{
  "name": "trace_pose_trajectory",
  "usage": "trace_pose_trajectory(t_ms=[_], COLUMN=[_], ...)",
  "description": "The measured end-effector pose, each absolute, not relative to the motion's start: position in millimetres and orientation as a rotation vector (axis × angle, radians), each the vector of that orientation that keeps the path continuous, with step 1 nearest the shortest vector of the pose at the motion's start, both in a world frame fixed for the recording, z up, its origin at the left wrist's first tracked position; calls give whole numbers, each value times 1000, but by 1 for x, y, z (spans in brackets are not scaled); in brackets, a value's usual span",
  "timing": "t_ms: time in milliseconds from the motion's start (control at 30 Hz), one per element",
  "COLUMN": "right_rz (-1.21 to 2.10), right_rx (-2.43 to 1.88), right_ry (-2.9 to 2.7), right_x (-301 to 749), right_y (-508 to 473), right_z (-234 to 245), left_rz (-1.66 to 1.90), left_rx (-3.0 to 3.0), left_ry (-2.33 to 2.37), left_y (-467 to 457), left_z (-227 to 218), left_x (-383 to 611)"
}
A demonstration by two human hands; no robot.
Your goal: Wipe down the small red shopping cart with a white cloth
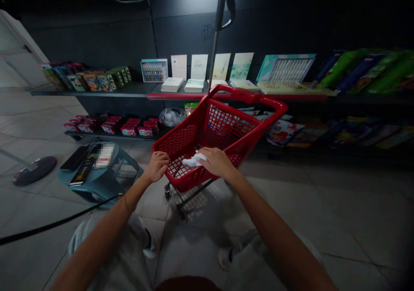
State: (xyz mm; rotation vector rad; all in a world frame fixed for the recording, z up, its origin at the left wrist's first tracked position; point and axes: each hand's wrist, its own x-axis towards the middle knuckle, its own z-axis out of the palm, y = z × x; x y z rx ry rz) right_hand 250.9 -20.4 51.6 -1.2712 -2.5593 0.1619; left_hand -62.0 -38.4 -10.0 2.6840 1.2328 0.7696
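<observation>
Left hand: curled at the near rim of the red mesh shopping trolley; closure not discernible.
Right hand: palm down, fingers on a crumpled white cloth; closure not discernible.
Cloth position: inside the trolley basket, on the mesh floor, between both hands.
Floor: pale grey tiles with thin dark joints, dimly lit.
Wall: dark panelling behind long, low shelves.
Shelf contents: boxed goods, books and art sets.
Left of trolley: teal plastic stool on the tiles, dark flat objects on top.
Foreground: black cable running across the floor.
</observation>
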Motion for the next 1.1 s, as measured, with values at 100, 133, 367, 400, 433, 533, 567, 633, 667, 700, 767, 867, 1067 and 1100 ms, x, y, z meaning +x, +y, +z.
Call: trace_pose_trajectory(t_ms=[100,133,367,400,433,533,567,633,667,700,767,867,1067,1100], right_rz=[145,142,38,1,-42,-179,-219,-275,-294,-308,-329,-359,-360,-357], right_rx=[-1211,-1198,-1222,-1227,-1238,-1292,-1310,-1332,-1337,-1340,-1347,-1368,-1346,-1332], right_ry=[-2479,-2460,-2357,-2329,-2291,-2129,-2063,-1952,-1918,-1897,-1881,-1855,-1855,-1863], right_x=[247,246,265,275,288,328,340,357,361,362,359,348,351,355], right_y=[-18,-16,6,9,12,19,19,18,17,16,14,13,18,19], right_z=[46,45,45,47,48,54,56,60,61,62,61,58,52,52], left_rz=[735,726,696,708,711,665,636,599,606,632,752,756,461,460], left_rx=[2629,2621,2512,2474,2442,2377,2351,2293,2277,2279,2372,2565,2688,2702], left_ry=[1258,1264,1492,1545,1588,1693,1733,1822,1859,1881,1837,1536,1411,1410], left_y=[-12,-4,33,35,37,44,45,44,40,34,19,-9,-36,-38], left_z=[-11,-11,-15,-16,-17,-16,-14,-9,-5,-1,10,24,22,18], left_x=[-67,-68,-78,-80,-82,-86,-85,-79,-74,-68,-52,-28,-17,-20])
